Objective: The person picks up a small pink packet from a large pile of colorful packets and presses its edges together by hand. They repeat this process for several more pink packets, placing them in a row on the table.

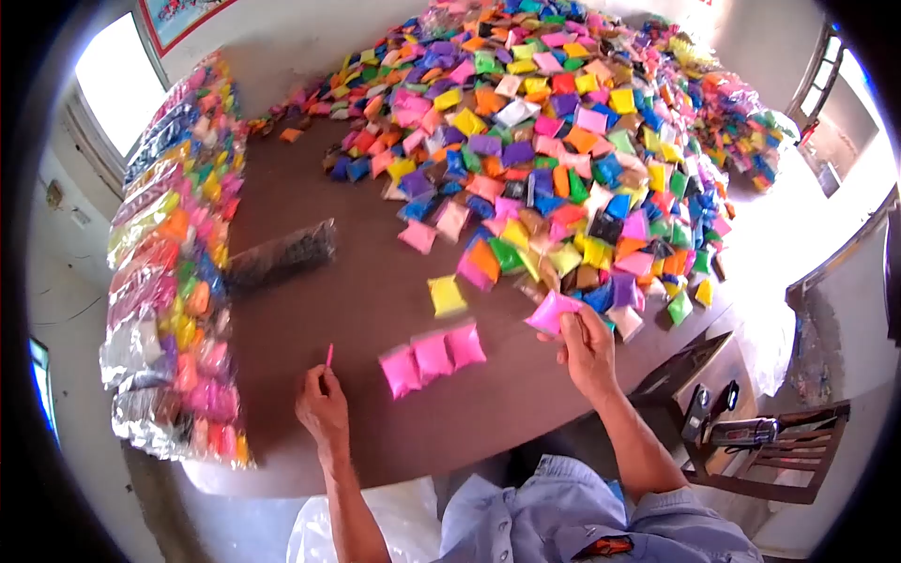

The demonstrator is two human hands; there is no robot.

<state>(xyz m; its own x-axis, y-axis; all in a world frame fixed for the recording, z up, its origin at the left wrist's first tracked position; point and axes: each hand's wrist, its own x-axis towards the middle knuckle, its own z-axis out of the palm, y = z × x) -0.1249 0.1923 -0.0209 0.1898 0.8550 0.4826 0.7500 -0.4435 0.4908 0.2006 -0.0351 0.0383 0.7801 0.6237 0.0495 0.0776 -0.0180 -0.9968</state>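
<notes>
Between the fingertips of my left hand (322, 408) stands a thin pink stick (329, 354); its exact kind is too small to tell. My right hand (589, 355) pinches a pink packet (550, 311) by its side, above the table near the big pile. Several pink packets (433, 356) lie side by side in a short row on the brown table (310, 319), between my two hands. Just behind that row rests a single yellow packet (447, 296).
A large heap of many-coloured packets (526, 150) covers the table's far and right side. Filled clear bags (155, 272) line the left edge. A dark see-through bag (283, 257) lies beside them. At the right stands a wooden chair (798, 455) near a metal flask (743, 432).
</notes>
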